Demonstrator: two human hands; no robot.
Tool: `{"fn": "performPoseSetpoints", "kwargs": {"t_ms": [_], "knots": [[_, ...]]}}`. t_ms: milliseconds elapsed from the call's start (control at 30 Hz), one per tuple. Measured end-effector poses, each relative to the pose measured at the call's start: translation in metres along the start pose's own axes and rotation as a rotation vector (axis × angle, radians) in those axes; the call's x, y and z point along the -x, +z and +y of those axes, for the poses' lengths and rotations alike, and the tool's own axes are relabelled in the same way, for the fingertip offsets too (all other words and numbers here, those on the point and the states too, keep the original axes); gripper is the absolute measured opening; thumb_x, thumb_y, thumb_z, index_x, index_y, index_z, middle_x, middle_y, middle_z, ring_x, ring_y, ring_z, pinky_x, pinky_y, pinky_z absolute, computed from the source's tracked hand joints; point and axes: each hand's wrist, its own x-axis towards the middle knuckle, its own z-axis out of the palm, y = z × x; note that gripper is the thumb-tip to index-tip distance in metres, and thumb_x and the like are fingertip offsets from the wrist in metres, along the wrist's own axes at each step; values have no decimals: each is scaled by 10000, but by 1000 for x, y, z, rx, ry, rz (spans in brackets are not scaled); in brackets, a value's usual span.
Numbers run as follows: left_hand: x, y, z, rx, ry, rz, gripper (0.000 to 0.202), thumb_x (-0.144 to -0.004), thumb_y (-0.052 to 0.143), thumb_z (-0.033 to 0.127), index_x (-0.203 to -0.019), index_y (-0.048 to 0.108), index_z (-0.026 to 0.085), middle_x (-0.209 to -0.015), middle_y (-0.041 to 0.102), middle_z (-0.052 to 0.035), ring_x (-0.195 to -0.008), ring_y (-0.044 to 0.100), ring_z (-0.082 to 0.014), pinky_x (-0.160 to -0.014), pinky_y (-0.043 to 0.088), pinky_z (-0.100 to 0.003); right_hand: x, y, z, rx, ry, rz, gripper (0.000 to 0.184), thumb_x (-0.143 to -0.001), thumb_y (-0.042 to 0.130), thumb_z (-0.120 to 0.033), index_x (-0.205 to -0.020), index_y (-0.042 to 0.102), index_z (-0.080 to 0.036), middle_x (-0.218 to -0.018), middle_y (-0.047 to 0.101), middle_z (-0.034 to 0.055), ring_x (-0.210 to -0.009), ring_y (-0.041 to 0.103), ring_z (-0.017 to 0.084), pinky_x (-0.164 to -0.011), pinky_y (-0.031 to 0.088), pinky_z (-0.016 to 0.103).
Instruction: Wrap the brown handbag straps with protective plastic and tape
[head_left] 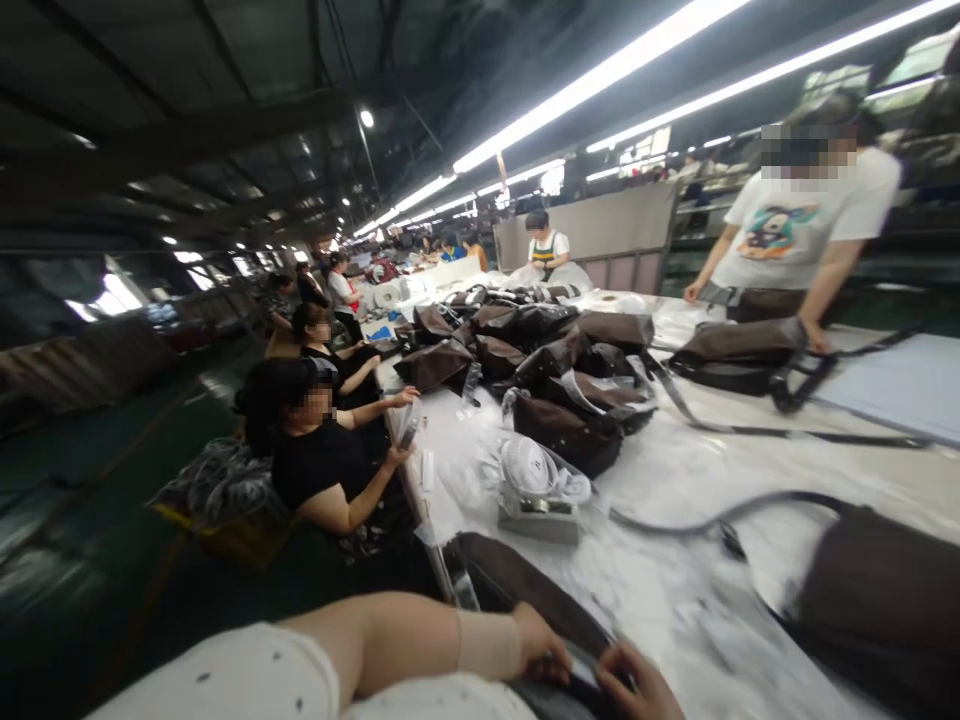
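Left hand [541,645], right hand [637,682], brown strip [517,585] pointing away

Left of the long desk [420,490], a dark green floor [97,480] is laid and windows [105,295] are set in the far wall; above the desk, strip lights [600,90] are hung beneath a dark ceiling [187,60].

Right hand [637,682]: lower part cut off by bottom edge. Left hand [541,645]: fingers blurred. Dark brown bag [517,590]: partly hidden beneath both hands, its end cut off, details blurred.
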Motion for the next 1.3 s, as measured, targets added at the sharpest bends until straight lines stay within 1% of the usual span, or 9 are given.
{"fn": "performPoseSetpoints", "kwargs": {"t_ms": [67, 133, 233, 467, 767, 967, 1167, 1233, 1300], "knots": [[12, 1, 1, -18, 17, 14, 193, -441, 721, 150, -382, 537, 160, -417, 515, -83, -344, 370, -108, -308, 197, -223, 12, -4, -25, 45, 9, 78, 119, -669, 621, -397, -678, 599, -280, -714, 654, 42, -726, 624, 269, -731, 508, 445], [15, -1, -2, -35, 43, -4, 158, -500, 710, 152, -437, 566, 138, -434, 532, -57, -382, 379, -98, -348, 218, -227, 18, -7, -41, 78, -2, 188, 199, -673, 664, -359, -830, 625, -243, -853, 675, 61, -821, 622, 257, -774, 498, 419], [2, -4, -12, -56, 98, -33, 109, -573, 694, 164, -520, 616, 111, -492, 572, -37, -437, 412, -91, -395, 244, -221, 20, -9, -43, 201, -127, 328, 132, -783, 639, -321, -824, 646, -195, -853, 675, 78, -868, 593, 238, -826, 442, 398], [-13, -9, -22, -76, 145, -31, 102, -612, 720, 173, -584, 665, 92, -545, 629, -50, -455, 453, -86, -418, 260, -208, 28, 4, -34, 470, -351, 126, 141, -856, 629, -334, -875, 712, -222, -896, 702, 58, -882, 545, 204, -795, 347, 362], [0, -7, -14, -75, 200, -18, 98, -583, 764, 133, -572, 672, 101, -532, 649, -52, -468, 493, -101, -438, 336, -220, 26, 7, -35, 594, -335, 28, 138, -860, 628, -326, -920, 714, -236, -926, 703, 51, -899, 517, 211, -793, 299, 371], [4, -5, -14, -66, 348, -46, 323, -522, 805, 90, -814, 668, 103, -510, 628, 2, -504, 563, -127, -517, 442, -239, 26, 6, -43, 657, -330, -30, 88, -834, 646, -274, -891, 674, -214, -875, 676, 45, -896, 513, 214, -792, 300, 364], [1, -16, -18, -343, 471, -118, 386, -646, 746, 189, -1007, 651, 91, -549, 628, -12, -497, 544, -149, -519, 430, -266, 25, 9, -44, 658, -341, -22, 60, -797, 641, -205, -848, 616, -184, -847, 663, 47, -887, 515, 218, -817, 324, 361], [7, -21, -15, -512, 565, -78, 398, -641, 756, 221, -1012, 666, 110, -674, 665, -56, -630, 605, -205, -618, 474, -313, 25, 10, -44, 656, -352, -17, 53, -800, 628, -188, -850, 611, -181, -847, 666, 50, -894, 517, 220, -825, 330, 362], [16, -23, -9, -691, 794, 7, 480, -616, 779, 236, -1073, 660, 148, -944, 678, -113, -910, 614, -280, -820, 475, -379, 25, 11, -42, 659, -362, -19, 56, -806, 617, -181, -862, 610, -181, -853, 671, 53, -891, 520, 221, -824, 335, 363]]}}
